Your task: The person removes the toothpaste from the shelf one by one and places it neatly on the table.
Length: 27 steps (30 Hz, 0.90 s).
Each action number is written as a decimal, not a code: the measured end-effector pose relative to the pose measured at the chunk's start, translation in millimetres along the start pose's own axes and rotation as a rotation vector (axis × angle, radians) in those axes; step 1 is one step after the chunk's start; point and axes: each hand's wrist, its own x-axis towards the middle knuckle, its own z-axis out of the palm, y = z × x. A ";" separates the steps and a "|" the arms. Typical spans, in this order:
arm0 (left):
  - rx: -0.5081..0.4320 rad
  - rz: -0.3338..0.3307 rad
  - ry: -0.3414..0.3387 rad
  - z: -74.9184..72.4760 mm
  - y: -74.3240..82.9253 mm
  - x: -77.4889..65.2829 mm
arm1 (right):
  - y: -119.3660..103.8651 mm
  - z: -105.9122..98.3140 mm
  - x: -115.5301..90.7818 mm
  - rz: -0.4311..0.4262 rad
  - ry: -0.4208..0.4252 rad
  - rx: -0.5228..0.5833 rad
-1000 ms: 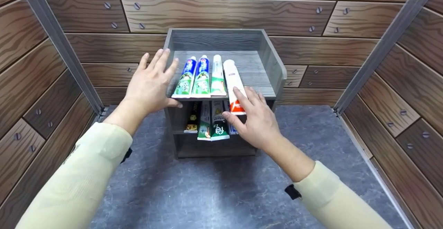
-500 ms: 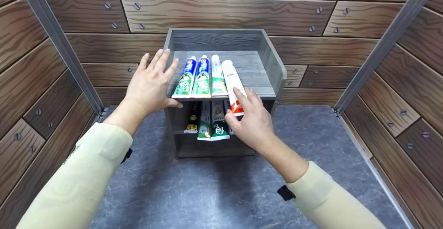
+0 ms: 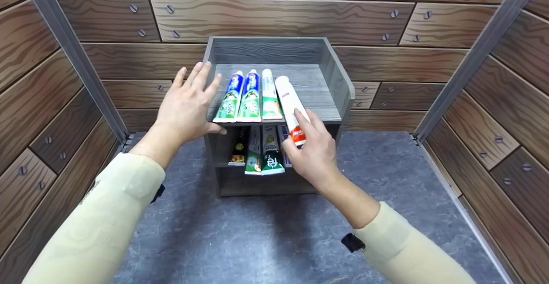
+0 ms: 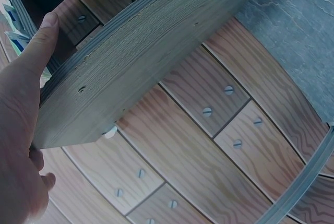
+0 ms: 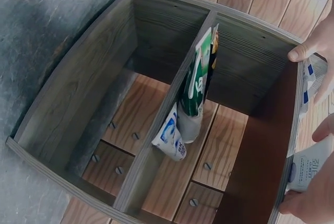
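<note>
My right hand (image 3: 315,153) pinches the lower end of a white toothpaste tube (image 3: 289,99) with a red band. The tube lies slanted on the top shelf, its end jutting past the front edge; in the right wrist view its back (image 5: 308,169) carries small print. To its left lie a white-and-green tube (image 3: 269,95) and two blue-and-green toothpaste tubes (image 3: 250,97). My left hand (image 3: 184,104) rests at the grey shelf unit's (image 3: 311,52) left side with fingers spread, thumb (image 4: 46,38) at the front edge in the left wrist view.
Several more toothpaste tubes, one dark green (image 3: 272,155), lie on the middle shelf, ends poking out in front. Below is a bottom compartment (image 3: 266,183). Wood-patterned walls (image 3: 283,20) stand behind and on both sides of the grey floor (image 3: 206,232).
My right hand has shifted slightly left, its fingers closing on the white tube's end. The white tube and the white-and-green one have slid a little left. My left hand stays put.
</note>
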 end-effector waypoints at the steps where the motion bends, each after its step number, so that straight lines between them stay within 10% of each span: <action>1: -0.003 -0.001 0.000 0.3 -0.2 0.1 | 0.6 0.2 -1.0 -0.002 0.006 0.003; 27: 0.004 -0.007 0.005 2.4 0.2 1.0 | 9.3 -19.3 -12.8 -0.108 0.153 0.089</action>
